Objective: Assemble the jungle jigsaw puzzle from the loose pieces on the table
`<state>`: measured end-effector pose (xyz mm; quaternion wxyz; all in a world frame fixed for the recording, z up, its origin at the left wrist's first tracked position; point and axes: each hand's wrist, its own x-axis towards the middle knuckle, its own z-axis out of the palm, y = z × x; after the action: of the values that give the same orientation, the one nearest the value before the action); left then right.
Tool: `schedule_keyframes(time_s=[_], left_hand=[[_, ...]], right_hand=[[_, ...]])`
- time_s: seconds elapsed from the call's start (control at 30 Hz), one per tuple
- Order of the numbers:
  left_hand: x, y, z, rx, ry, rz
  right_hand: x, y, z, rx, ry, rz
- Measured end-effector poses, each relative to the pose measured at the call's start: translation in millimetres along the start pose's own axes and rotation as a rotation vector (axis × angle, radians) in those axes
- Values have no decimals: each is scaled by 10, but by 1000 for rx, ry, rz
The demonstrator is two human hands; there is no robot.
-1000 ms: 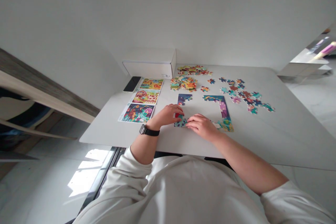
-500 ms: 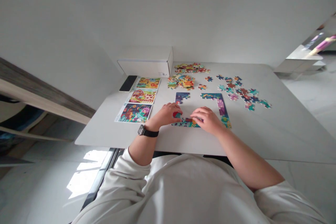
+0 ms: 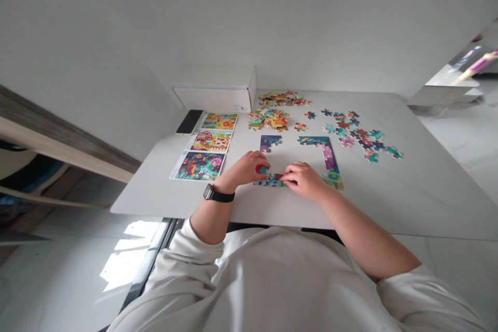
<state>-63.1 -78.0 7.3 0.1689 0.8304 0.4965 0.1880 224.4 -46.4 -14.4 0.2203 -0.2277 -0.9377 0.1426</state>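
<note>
Partly assembled jigsaw puzzle (image 3: 327, 158), lying flat on the white tabletop (image 3: 389, 192) directly in front of the person. Sections of its border are joined: a dark-blue upper-left section (image 3: 269, 141), a top strip (image 3: 314, 140) running into the upper-right corner, a right side with pink and purple shapes, and a lower-right corner in teal with yellow flowers. The near edge is teal with dark spots and a red-brown patch. The tabletop shows through a break in the top edge and through the middle. The left hand (image 3: 247, 167), thumb and fingers parted, curves around a red and teal patch at the lower-left corner. The right hand (image 3: 302, 180) has its fingers bunched at the near edge; whether it grips a piece cannot be told. Compared with half a second earlier, the right hand sits lower, its fingers now covering an orange patch formerly visible there; the left hand is essentially unchanged. Loose pieces (image 3: 361, 134) remain scattered beyond the puzzle, to its right.
</note>
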Motion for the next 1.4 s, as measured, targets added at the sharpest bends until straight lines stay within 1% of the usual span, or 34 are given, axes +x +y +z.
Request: schedule_keyframes(time_s=[0.2,0.47,0.6,0.67,0.77,0.83,0.87,0.9,0.97,1.03,1.07,1.13,1.23,1.33,1.4], left_hand=[[0,7,-24,-7,-16,3],[14,17,10,-6,-6,-7],[-5,2,16,-14,10,3],[-23,-28,-17,-55,73,-3],[-38,-93,-142,-102,269,-94],[-20,-132,-256,-81,373,-180],[3,-147,-313,-58,391,-205],[37,-159,-364,-29,384,-212],[135,-185,-435,42,324,-181],[264,-222,-447,112,251,-133],[333,-248,-429,139,221,-117],[467,-311,-347,177,182,-106],[607,-407,-163,217,160,-124],[649,-477,-11,232,154,-137],[637,-510,36,236,151,-116]], right_hand=[[9,-22,6,-12,-5,14],[4,-22,24,-10,-1,20],[13,-44,26,-23,-19,26],[21,-58,-26,-14,-28,19],[37,-41,-233,37,21,8],[51,26,-442,64,94,25],[60,81,-554,68,127,41],[71,151,-663,67,149,62],[93,326,-844,47,164,112],[111,526,-949,4,149,171],[112,624,-969,-24,140,204],[89,802,-945,-87,132,276],[-8,992,-810,-194,147,397],[-117,1089,-660,-258,117,473],[-155,1114,-589,-265,88,503]])
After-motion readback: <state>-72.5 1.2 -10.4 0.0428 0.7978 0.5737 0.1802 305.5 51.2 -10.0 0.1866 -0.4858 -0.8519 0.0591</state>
